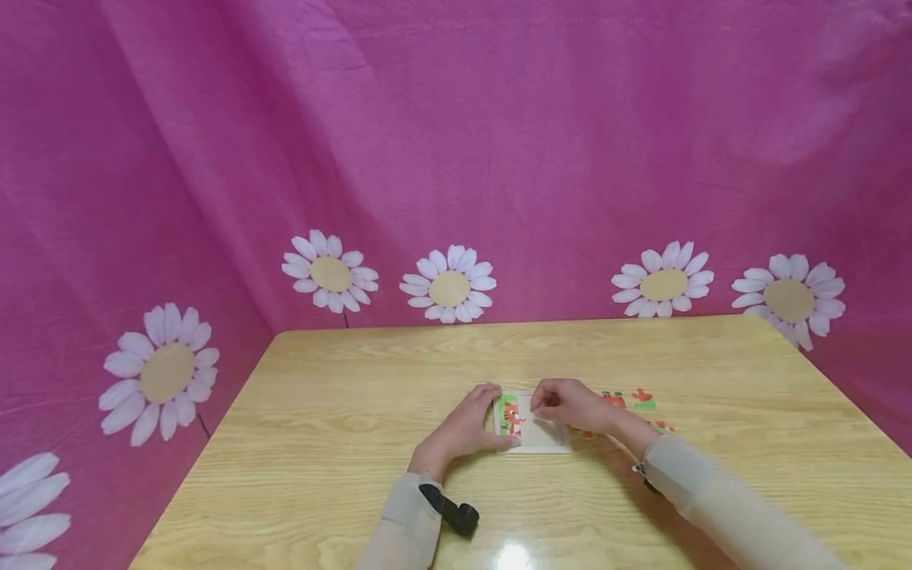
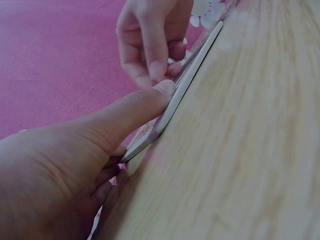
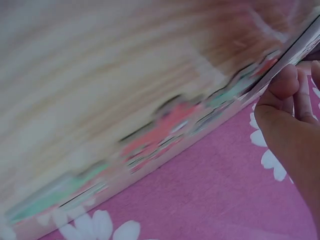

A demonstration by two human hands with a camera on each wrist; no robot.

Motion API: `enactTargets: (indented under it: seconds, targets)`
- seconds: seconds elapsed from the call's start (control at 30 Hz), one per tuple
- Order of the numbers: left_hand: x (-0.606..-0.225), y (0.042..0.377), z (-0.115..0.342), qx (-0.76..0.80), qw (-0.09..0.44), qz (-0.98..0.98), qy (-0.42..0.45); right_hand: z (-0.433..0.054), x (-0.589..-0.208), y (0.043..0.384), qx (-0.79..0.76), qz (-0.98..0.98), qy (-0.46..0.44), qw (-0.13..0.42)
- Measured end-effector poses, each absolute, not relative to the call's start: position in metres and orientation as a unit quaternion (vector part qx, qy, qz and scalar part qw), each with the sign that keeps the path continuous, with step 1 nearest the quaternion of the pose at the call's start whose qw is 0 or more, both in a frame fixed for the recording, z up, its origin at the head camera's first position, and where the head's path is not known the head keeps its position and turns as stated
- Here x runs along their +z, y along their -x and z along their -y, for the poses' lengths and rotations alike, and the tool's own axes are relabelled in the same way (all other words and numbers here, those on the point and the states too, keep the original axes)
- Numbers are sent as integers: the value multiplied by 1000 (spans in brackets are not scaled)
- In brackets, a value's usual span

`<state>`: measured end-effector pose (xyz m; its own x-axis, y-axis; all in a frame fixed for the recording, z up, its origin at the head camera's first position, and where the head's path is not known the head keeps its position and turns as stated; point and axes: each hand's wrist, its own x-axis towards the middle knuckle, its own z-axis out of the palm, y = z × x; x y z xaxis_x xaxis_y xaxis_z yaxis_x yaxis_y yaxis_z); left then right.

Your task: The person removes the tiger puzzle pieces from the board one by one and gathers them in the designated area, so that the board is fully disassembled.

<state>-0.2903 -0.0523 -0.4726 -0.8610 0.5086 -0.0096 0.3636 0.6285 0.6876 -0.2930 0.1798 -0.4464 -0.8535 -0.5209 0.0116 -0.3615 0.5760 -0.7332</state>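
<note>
The left hand [image 1: 461, 426] grips a white tray [image 1: 545, 437] on the worktop [image 1: 328, 419], puzzle pieces [image 1: 510, 415] along its left edge. The right hand [image 1: 571, 404] bunches up above; I can't tell if it's empty. The left wrist view misses loose pieces [image 1: 644, 404] past the right edge.

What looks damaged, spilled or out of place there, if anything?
Nothing stands out as damaged or spilled. The loose puzzle pieces are scattered on the table right of the tray, but that looks ordinary, as the tray is only partly filled.
</note>
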Motion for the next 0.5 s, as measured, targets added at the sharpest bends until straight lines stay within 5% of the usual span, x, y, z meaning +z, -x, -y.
enactTargets:
  seconds: [0.5]
  targets:
    - [-472,289,53,365,103,-892,-245,-148,-446,306,-369,-895,228,101]
